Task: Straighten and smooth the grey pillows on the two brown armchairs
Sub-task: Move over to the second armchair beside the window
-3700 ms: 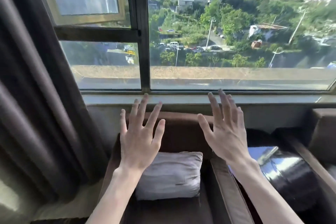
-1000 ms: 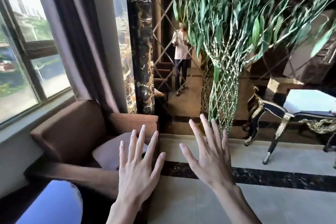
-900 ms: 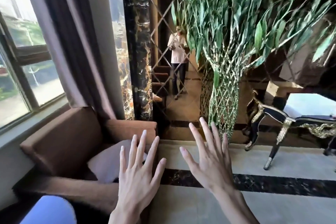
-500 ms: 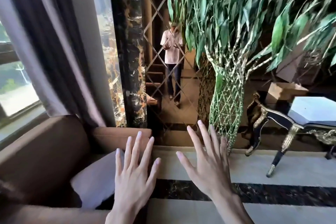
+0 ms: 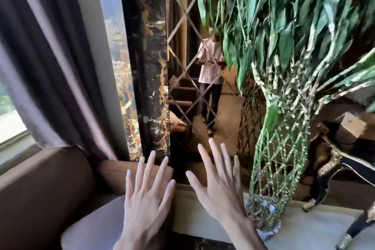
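Observation:
A brown armchair (image 5: 40, 184) fills the lower left, its backrest toward the window. A grey pillow (image 5: 91, 227) lies on its seat, partly hidden behind my left hand. My left hand (image 5: 145, 203) hovers over the pillow's right side with fingers spread and holds nothing. My right hand (image 5: 217, 189) is raised to the right of the chair's far armrest (image 5: 117, 170), fingers spread, empty, over the floor. The other armchair is out of view.
A dark curtain (image 5: 46, 57) hangs behind the chair. A black marble pillar (image 5: 146, 63) and a mirrored wall (image 5: 194, 67) showing a standing person stand ahead. A tall woven bamboo plant (image 5: 284, 138) and an ornate black-and-gold chair (image 5: 345, 168) are at right.
My view has turned from the first armchair at the window to this chair and come closer. Both hands stayed raised and spread, and the pillow now sits just under my left hand.

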`<state>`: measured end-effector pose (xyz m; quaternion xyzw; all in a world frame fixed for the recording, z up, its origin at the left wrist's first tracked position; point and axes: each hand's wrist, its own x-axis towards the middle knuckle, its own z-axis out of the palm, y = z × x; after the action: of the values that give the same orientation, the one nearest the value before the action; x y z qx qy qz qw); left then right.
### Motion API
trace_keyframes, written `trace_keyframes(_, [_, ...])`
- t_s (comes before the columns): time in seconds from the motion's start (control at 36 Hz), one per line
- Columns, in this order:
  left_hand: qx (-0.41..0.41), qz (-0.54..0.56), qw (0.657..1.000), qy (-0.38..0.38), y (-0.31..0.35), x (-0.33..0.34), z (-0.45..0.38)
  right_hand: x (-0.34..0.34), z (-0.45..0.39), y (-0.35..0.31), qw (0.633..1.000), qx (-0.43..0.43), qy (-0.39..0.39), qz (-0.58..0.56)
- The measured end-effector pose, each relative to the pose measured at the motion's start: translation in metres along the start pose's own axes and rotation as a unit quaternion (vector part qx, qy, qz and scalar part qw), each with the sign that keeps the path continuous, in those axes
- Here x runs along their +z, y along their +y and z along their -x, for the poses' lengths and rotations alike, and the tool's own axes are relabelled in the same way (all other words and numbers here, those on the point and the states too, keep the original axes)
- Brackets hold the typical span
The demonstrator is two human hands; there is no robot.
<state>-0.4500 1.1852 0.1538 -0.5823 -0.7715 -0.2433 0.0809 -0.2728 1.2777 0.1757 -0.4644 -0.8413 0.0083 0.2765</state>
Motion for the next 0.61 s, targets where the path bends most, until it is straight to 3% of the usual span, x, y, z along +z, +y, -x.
trace_keyframes(0.33, [-0.084, -0.024, 0.996, 0.018, -0.070, 0.052, -0.095, 0.089, -0.132, 0.002, 0.995, -0.062, -0.067, -0.035])
trace_keyframes(0.61, [-0.192, 0.013, 0.981, 0.011, -0.171, 0.113, -0.167, 0.202, -0.252, -0.047, 0.977, -0.115, -0.171, -0.058])
